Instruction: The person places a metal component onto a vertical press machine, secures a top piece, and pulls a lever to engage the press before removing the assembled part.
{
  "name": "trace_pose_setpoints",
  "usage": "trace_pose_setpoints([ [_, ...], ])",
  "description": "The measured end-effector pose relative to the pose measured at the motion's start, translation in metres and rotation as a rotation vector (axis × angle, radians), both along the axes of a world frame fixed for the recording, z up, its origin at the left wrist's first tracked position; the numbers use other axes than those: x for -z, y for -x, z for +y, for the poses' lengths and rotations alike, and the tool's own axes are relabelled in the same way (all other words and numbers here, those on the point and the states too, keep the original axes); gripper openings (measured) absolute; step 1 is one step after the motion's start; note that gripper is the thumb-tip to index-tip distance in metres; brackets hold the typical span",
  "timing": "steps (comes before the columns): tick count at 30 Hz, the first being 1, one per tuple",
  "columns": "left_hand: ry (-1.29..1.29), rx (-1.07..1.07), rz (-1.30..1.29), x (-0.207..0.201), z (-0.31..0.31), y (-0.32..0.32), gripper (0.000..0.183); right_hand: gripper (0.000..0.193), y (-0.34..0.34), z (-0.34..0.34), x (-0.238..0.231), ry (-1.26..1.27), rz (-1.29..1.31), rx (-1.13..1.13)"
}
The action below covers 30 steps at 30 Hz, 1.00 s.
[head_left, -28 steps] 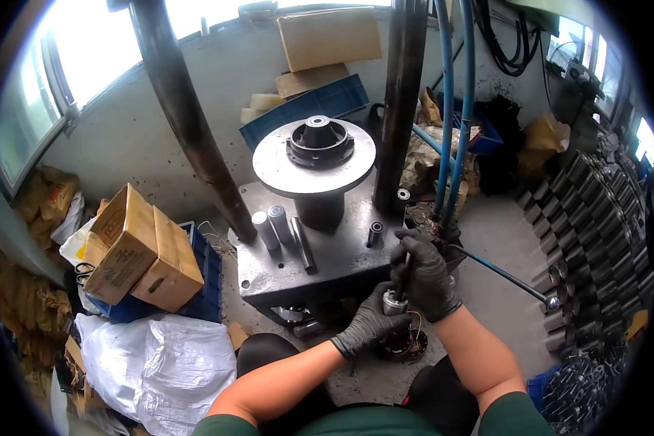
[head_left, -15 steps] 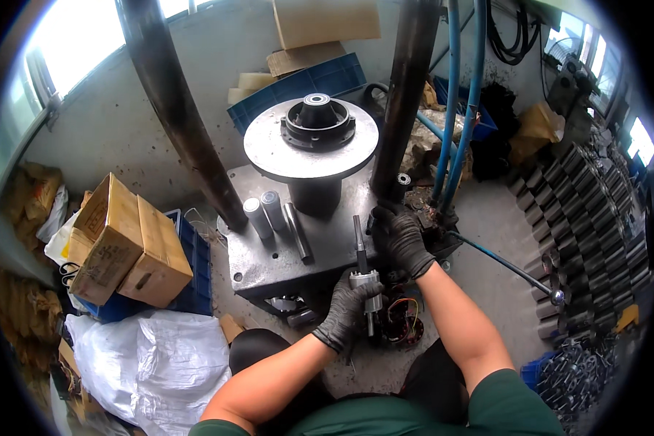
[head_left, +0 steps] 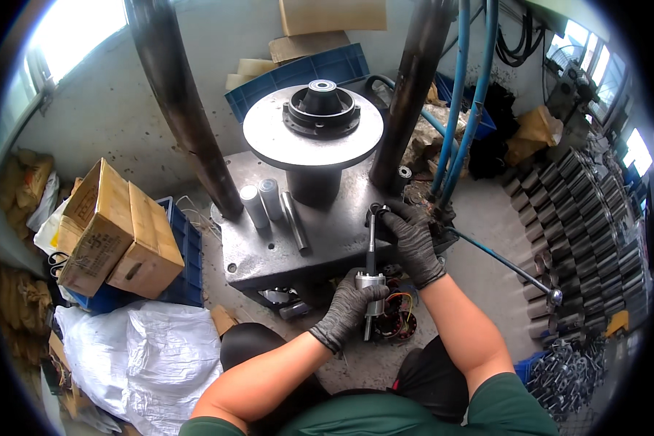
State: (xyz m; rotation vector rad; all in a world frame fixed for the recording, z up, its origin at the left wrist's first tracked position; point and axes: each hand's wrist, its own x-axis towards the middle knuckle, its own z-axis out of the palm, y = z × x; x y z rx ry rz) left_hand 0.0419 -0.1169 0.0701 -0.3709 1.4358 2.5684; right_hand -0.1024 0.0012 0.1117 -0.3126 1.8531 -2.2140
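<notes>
My left hand (head_left: 345, 309), in a dark grey knit glove, is wrapped round the silver body of a rotor (head_left: 371, 285). The rotor's long shaft points up and away from me, over the front edge of the steel press table (head_left: 254, 251). At the shaft's far tip my gloved right hand (head_left: 414, 243) pinches a small ring-shaped bearing (head_left: 376, 208). Whether the bearing sits on the shaft or only touches it, I cannot tell. Below the rotor, a red and dark wound coil with coloured wires (head_left: 400, 316) lies low down, partly hidden.
On the table stand a round steel plate (head_left: 269, 134) bearing a black flanged housing (head_left: 321, 120), two pale cylinders (head_left: 254, 207) and a metal rod (head_left: 295, 224). Dark columns flank the plate. Cardboard boxes (head_left: 98, 232) are left; stacked metal cylinders (head_left: 567, 232) are right.
My right hand has brought the bearing to the shaft's tip, where before it was beside it. The rotor has shifted slightly right, and the whole view has moved a little.
</notes>
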Motion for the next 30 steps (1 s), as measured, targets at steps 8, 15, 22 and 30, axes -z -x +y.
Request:
trace_pose_setpoints([
  [8,0.077,0.053,0.013,-0.005,0.004,-0.003,0.042,0.033,-0.014,0.012,-0.012,0.144,-0.160,-0.164],
  [15,0.054,0.000,0.009,-0.009,-0.002,-0.004,0.054,0.044,-0.020,0.024,-0.016,-0.314,0.276,-0.414],
  [22,-0.087,-0.155,0.114,-0.021,-0.008,-0.008,0.053,0.036,-0.013,0.022,-0.013,-0.348,0.597,-0.212],
  [30,-0.383,-0.301,0.264,-0.021,-0.019,-0.003,0.047,0.024,0.035,0.009,0.022,-0.803,1.078,0.096],
])
